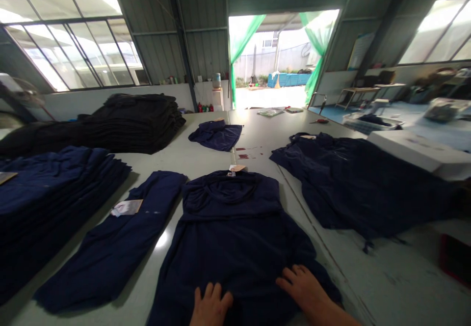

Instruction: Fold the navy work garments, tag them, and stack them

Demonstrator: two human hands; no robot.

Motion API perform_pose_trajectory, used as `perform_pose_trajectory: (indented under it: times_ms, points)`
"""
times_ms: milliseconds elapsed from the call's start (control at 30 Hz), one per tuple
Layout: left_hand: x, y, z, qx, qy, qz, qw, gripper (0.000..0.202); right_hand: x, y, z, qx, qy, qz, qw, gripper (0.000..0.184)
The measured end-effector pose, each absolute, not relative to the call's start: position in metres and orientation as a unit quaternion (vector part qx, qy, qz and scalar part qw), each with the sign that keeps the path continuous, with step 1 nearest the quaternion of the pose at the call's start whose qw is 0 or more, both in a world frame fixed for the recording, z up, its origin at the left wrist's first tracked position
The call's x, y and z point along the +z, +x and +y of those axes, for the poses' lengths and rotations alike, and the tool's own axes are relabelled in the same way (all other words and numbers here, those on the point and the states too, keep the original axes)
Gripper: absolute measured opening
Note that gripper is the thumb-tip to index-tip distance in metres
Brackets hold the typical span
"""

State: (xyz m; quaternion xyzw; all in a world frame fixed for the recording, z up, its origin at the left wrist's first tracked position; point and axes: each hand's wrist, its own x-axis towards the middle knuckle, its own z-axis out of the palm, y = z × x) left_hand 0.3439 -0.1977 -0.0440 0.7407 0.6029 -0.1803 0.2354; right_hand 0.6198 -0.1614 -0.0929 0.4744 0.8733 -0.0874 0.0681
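- So the thing being worked on is the dark blue top (pixel 235 247), laid out on the table (pixel 257 129) right in front of the person, neck end pointing away, paper tag (pixel 237 168) at the collar.
- My read on the step: smoothing or lining up the cloth, since both hands are down on the lower part of it.
- Next move from here probably calls for a light, even touch on both sides so the fabric doesn't bunch.
- Left hand (pixel 211 307): fingers bent and a bit apart, tips on the top near its bottom middle. Wrist is out of frame.
- Right hand (pixel 305 286): fingers loosely spread over the top's lower right, forearm slanting in from the bottom right.
- Neither looks clenched; can't tell if a fingertip is pinching any cloth.
- Just left of the top: folded trousers (pixel 128 247). Right of it: a loose blue garment (pixel 338 174).
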Motion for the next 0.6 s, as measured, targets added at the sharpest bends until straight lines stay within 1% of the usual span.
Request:
perform_pose_trajectory:
  times_ms: [67,133,200,267,333,400,467,600]
  points:
    - [-0.046,0.347,-0.197,-0.180,0.737,0.609,0.229,0.043,-0.081,0.615,-0.153,-0.112,0.489,0.864,0.046,0.052]
    - [-0.047,0.347,-0.193,-0.181,0.727,0.623,0.226,0.047,-0.066,0.611,-0.144,-0.137,0.510,0.849,0.020,0.045]
    - [-0.043,0.342,-0.186,-0.174,0.714,0.639,0.227,0.049,-0.049,0.609,-0.138,-0.148,0.521,0.840,-0.008,0.046]
    - [-0.033,0.333,-0.177,-0.143,0.697,0.662,0.235,0.051,-0.031,0.608,-0.133,-0.156,0.520,0.839,-0.031,0.052]
    - [-0.014,0.322,-0.169,-0.092,0.685,0.681,0.243,0.056,-0.011,0.610,-0.130,-0.179,0.513,0.839,-0.042,0.059]
    - [0.011,0.312,-0.165,-0.050,0.679,0.690,0.245,0.059,0.013,0.615,-0.129,-0.210,0.504,0.836,-0.050,0.060]
    - [0.040,0.306,-0.167,-0.029,0.682,0.687,0.249,0.058,0.040,0.622,-0.130,-0.236,0.491,0.837,-0.047,0.057]
    - [0.095,0.301,-0.179,0.003,0.696,0.652,0.301,0.044,0.096,0.639,-0.129,-0.257,0.455,0.853,-0.014,0.046]
